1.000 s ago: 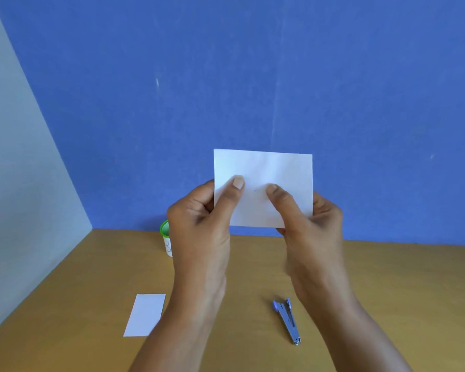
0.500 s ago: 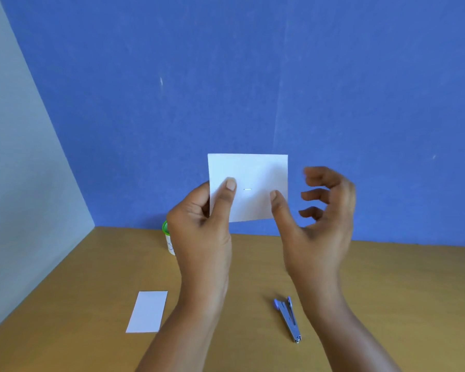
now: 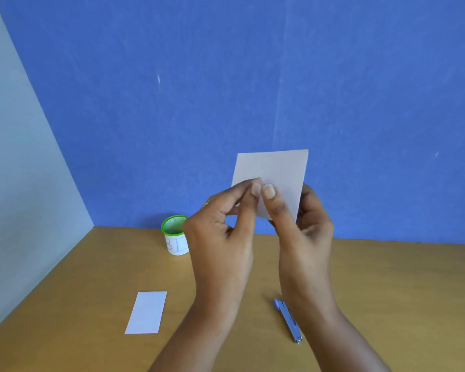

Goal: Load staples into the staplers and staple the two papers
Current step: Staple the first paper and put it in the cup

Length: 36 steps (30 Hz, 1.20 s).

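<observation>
Thumbs (image 3: 256,188) side by side on near face of held paper (image 3: 277,167), tips touching or nearly. L hand (image 3: 220,237) pinches its left edge, R hand (image 3: 304,232) pinches lower right w/ fingers wrapped behind. Sheet is up in air over far part of table (image 3: 387,291), roughly upright, slight tilt. Can't tell if one sheet or two layers. Handling, my guess: v. light, floppy, creases easily; take it near an edge w/ thumb + index, light pressure. Second paper (image 3: 146,312) flat on table, near-left. Stapler (image 3: 289,319) lies near-right, just beside R forearm, no hand on it. Green-rimmed cup (image 3: 175,234) far-left.
</observation>
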Available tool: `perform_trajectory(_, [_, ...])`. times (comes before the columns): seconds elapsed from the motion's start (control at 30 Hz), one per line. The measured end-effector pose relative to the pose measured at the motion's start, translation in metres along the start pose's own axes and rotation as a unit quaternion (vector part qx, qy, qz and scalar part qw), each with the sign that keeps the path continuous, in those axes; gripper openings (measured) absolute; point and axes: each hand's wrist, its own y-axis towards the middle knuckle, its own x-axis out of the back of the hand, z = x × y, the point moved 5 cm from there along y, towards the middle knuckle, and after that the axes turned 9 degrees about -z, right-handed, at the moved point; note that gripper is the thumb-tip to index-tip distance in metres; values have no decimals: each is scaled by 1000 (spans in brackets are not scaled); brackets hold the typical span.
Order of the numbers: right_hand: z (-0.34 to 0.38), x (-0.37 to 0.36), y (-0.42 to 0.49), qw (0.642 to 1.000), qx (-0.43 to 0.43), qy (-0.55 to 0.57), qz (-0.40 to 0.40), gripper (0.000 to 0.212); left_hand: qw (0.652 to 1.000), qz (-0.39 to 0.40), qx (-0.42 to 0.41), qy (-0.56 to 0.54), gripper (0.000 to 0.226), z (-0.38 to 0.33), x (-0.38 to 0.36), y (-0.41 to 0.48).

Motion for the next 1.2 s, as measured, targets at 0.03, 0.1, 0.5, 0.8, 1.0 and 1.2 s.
perform_trajectory(0.03, [-2,3,2,1000,-11,4,-21,23,1000,-2,-6,8,13,0,0,0])
perform_trajectory(0.1, [-5,8,6,998,-38,24,-43,12,1000,-22,-10,13,13,1,4,3])
perform_trajectory(0.5, [-10,8,8,991,-99,80,-38,18,988,-30,93,-121,24,13,8,10])
perform_trajectory(0.8, [-13,11,8,989,-120,74,-55,18,985,-37,114,-124,23,19,9,10])
perform_trajectory(1.0, [-18,10,8,986,-139,77,-51,29,982,-49,140,-113,22,30,12,12])
perform_trajectory(1.2, [-30,9,9,984,-163,48,-46,32,977,-64,173,-103,20,45,17,14])
